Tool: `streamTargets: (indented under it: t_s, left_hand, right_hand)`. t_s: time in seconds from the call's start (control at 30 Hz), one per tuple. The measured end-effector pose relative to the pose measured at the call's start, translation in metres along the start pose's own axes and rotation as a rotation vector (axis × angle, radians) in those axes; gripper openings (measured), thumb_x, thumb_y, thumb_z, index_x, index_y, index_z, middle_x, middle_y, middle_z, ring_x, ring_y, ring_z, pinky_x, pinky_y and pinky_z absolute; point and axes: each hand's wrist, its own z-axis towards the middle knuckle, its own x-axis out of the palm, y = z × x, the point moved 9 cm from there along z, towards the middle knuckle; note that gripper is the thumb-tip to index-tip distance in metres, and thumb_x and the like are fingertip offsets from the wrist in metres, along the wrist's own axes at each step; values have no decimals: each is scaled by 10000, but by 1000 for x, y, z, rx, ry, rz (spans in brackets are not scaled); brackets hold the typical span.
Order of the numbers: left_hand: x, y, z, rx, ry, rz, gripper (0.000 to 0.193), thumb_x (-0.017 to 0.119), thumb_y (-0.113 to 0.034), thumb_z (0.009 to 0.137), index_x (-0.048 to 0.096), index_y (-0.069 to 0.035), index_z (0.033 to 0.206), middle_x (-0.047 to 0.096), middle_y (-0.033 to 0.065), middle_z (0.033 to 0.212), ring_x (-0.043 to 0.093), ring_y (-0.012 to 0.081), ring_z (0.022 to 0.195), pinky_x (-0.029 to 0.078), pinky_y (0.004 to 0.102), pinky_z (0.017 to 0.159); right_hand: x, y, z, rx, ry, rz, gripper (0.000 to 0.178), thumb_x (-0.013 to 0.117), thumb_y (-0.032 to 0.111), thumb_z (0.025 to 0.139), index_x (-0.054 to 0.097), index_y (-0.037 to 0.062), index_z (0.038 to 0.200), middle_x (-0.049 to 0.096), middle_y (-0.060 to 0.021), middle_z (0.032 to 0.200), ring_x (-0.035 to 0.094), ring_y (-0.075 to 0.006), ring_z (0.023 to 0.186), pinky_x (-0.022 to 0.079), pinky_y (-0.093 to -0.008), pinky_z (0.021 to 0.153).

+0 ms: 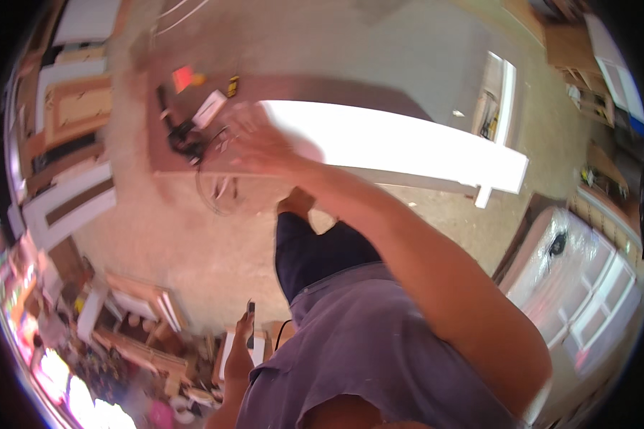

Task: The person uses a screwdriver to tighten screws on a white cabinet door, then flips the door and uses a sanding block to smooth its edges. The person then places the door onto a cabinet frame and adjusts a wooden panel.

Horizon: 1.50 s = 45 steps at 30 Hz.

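My right arm reaches across to the far left, and my right hand point(261, 141), blurred by motion, is over the brown worktop point(308, 86) with its fingers spread. It is beside the left end of a long bright white board point(386, 139) and appears to hold nothing. A black power tool point(186, 139) with a cord lies left of the hand, near a small white box point(210, 109). Low at my left side, my left hand point(244, 330) is closed around a slim dark tool with a shiny edge point(250, 309); its exact kind is unclear.
A yellow-and-black item point(232, 86) and a red piece point(183, 77) lie farther back on the worktop. Cabinet frames and panels point(75, 200) line the left side. To the right stands a plastic-wrapped piece point(551, 264). Wooden parts point(147, 336) are stacked at lower left.
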Motion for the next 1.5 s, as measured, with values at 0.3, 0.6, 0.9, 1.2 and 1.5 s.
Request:
streamTargets:
  t_s: [0.3,0.6,0.9,1.2,1.5]
  left_hand:
    - [77,6,-1,3,-143,-465,646,541,-552,949,571,-87,1396,641,152,1288,576,251,1197,426,369,1017]
    - [28,-38,-2,199,-324,-265,680,530,-554,946,523,-54,1407,602,272,1305,564,380,1259,451,434,1028]
    - [-30,-289,130,462,-411,80,1013,765,-568,718,338,-62,1485,457,340,1409,478,512,1277,415,503,1061]
    - [-156,-395,121,661,-848,-5,768,793,-346,765,454,-82,1402,553,235,1300,586,451,1111,440,472,1009]
    - [1,-487,-190,1678,-375,93,604,585,-345,926,489,-1,1412,492,248,1426,440,404,1350,303,499,1139]
  right_hand:
    - [-173,-263,-351,502,-181,-411,546,512,437,983,463,192,1468,402,-150,1531,255,-428,1451,137,-595,1193]
    - [-194,-364,-940,1938,-33,-378,974,338,778,902,244,70,1565,230,-341,1561,266,-488,1441,198,-617,1159]
    - [-178,-280,-499,1300,-479,-509,792,303,622,983,224,104,1577,137,-265,1621,74,-573,1453,113,-750,1098]
    - [34,74,-163,157,-89,232,590,684,350,875,546,97,1390,313,-176,1587,225,-371,1487,189,-577,1189]
    - [196,59,-350,1293,-529,2150,790,387,739,920,496,132,1415,550,-120,1397,521,-272,1247,372,-484,1089]
